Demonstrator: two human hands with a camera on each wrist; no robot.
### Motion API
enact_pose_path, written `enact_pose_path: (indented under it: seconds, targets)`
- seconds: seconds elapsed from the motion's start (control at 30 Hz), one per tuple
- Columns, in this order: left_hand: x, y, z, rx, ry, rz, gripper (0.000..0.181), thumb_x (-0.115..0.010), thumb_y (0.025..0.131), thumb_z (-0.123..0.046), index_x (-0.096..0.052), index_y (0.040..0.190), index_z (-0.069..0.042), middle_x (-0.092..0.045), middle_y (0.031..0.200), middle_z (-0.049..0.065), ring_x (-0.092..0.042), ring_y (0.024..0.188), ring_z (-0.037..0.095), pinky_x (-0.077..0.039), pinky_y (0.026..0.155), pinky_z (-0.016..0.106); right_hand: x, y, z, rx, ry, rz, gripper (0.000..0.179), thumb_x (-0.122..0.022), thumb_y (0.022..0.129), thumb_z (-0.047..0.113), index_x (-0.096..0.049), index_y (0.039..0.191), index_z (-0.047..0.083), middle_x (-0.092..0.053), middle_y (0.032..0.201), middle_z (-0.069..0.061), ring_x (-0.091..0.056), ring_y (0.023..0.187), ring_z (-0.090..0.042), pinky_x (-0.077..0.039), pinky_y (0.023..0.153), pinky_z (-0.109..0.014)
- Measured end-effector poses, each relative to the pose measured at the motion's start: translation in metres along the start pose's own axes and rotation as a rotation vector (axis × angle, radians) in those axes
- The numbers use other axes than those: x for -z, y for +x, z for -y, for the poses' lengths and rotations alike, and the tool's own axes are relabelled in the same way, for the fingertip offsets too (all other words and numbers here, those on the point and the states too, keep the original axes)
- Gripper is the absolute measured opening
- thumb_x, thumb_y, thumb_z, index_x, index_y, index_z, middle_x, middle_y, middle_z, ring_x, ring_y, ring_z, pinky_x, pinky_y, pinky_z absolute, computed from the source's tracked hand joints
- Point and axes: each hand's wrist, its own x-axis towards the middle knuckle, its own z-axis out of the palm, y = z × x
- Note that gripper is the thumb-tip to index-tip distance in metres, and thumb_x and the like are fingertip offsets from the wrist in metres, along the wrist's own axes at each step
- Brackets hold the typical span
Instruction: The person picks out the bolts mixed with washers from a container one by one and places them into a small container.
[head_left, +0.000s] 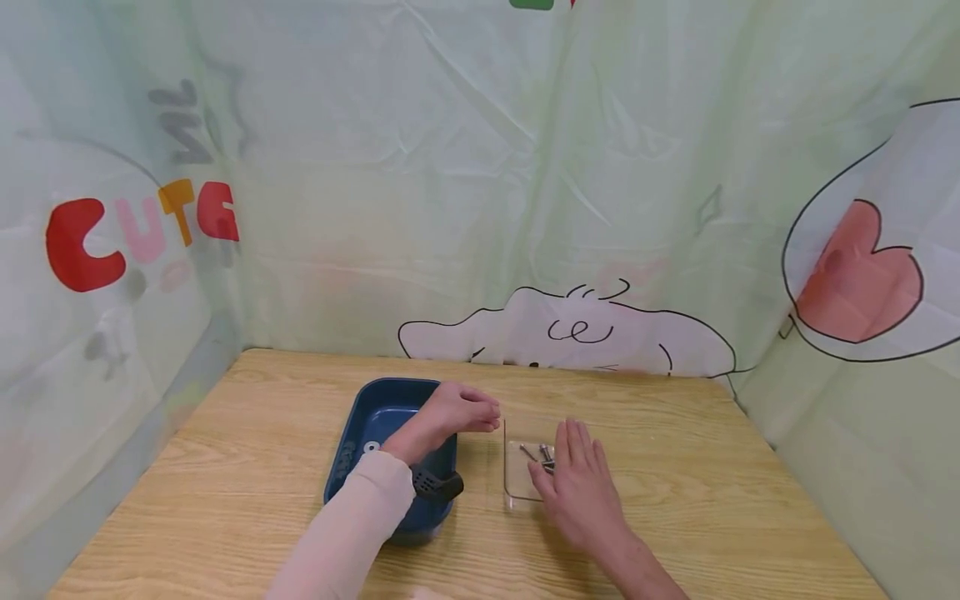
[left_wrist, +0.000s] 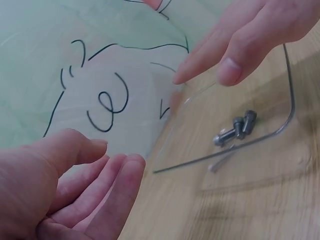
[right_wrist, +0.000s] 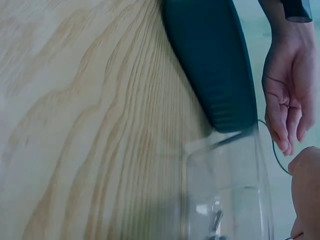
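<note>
My left hand point(head_left: 448, 417) hovers over the right side of a dark blue tray point(head_left: 333, 479). In the left wrist view its fingers are loosely bent, with nothing between thumb and fingertips. Flat and straight-fingered, my right hand point(head_left: 579, 492) is above the right part of a clear plastic box point(head_left: 506, 471) and hides that side of it; whether it touches the box I cannot tell. Several small metal bolts point(left_wrist: 239, 126) lie inside the box, close together. A white ring point(head_left: 371, 447) and some small dark pieces point(head_left: 345, 460) lie in the blue tray.
The wooden table point(head_left: 225, 467) carries the tray on the left and the clear box right of it, with a narrow gap between. A pale printed curtain point(head_left: 450, 208) hangs behind and at both sides. A black band point(head_left: 437, 485) is on my left wrist.
</note>
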Motion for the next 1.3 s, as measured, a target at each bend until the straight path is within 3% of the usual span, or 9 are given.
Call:
enact_pose_path:
  seconds: [0.5, 0.77, 1.0, 1.3]
  targets:
    - [0.032, -0.009, 0.001, -0.002, 0.0, -0.084, 0.031, -0.068, 0.094, -0.013, -0.066, 0.119, 0.004, -0.073, 0.109, 0.02, -0.074, 0.096, 0.026, -0.058, 0.094, 0.039, 0.001, 0.007, 0.028, 0.039, 0.037, 0.033, 0.078, -0.047, 0.102, 0.044, -0.025, 0.151, -0.012, -0.019, 0.161, -0.028, -0.016, 0.152, -0.042, -0.016, 0.124, -0.059]
    - [0.044, -0.009, 0.01, 0.005, -0.016, -0.142, 0.027, -0.067, 0.094, -0.01, -0.067, 0.116, 0.006, -0.073, 0.105, 0.02, -0.075, 0.094, 0.027, -0.056, 0.095, 0.043, -0.003, 0.011, 0.042, 0.07, 0.032, 0.03, 0.079, -0.049, 0.1, 0.047, -0.028, 0.15, -0.01, -0.022, 0.161, -0.026, -0.017, 0.152, -0.04, -0.017, 0.124, -0.057]
    - [0.055, -0.012, 0.019, 0.032, 0.029, -0.194, 0.025, -0.065, 0.096, -0.011, -0.068, 0.115, 0.005, -0.075, 0.102, 0.017, -0.073, 0.1, 0.032, -0.057, 0.095, 0.043, -0.007, 0.013, 0.055, 0.093, 0.042, 0.059, 0.078, -0.048, 0.1, 0.049, -0.029, 0.151, -0.007, -0.022, 0.162, -0.023, -0.016, 0.153, -0.037, -0.017, 0.125, -0.056]
    - [0.063, -0.015, 0.027, 0.059, 0.039, -0.25, 0.025, -0.064, 0.094, -0.006, -0.068, 0.114, 0.008, -0.074, 0.101, 0.021, -0.076, 0.088, 0.025, -0.059, 0.089, 0.039, -0.014, 0.012, 0.074, 0.127, 0.076, 0.102, 0.08, -0.046, 0.1, 0.054, -0.028, 0.153, -0.004, -0.022, 0.163, -0.02, -0.014, 0.154, -0.035, -0.016, 0.125, -0.056]
